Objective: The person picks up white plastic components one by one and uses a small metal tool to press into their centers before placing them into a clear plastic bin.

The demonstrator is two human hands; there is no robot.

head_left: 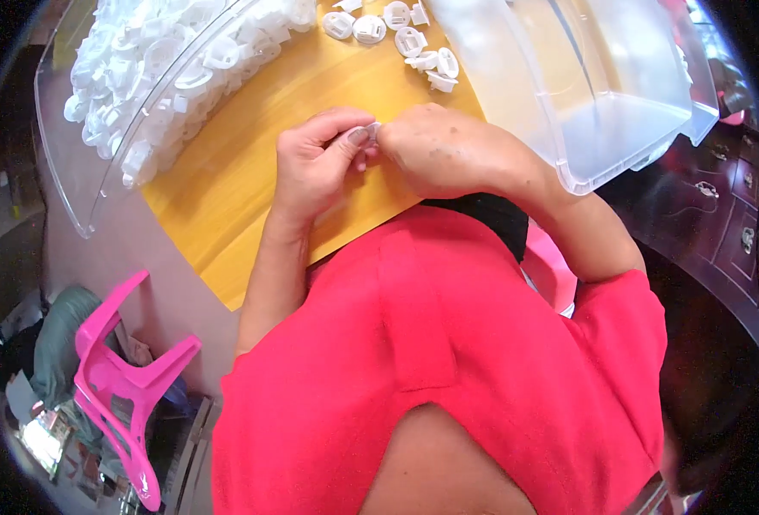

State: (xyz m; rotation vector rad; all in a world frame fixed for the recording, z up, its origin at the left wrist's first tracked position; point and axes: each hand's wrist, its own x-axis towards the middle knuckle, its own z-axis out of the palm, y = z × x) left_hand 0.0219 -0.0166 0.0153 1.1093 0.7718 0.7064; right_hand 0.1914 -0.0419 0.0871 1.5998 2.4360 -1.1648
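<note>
Over the yellow tabletop point(233, 223) my two hands meet, fingertips together. My left hand point(319, 159) pinches a small white plastic piece point(373, 131) between thumb and forefinger; only a bit of it shows. Against the same piece, my right hand point(439, 150) is closed with its back turned up, so its fingertips are hidden. Beyond the hands, several round white plastic parts with slotted faces point(369, 29) lie loose on the table.
At the far left a clear bin point(87, 202) holds a large heap of white plastic parts point(173, 69). Another clear plastic bin point(585, 146) stands at the right, beside my right forearm. A pink plastic stool point(130, 378) is on the floor at the left. Dark drawers point(740, 206) are at the far right.
</note>
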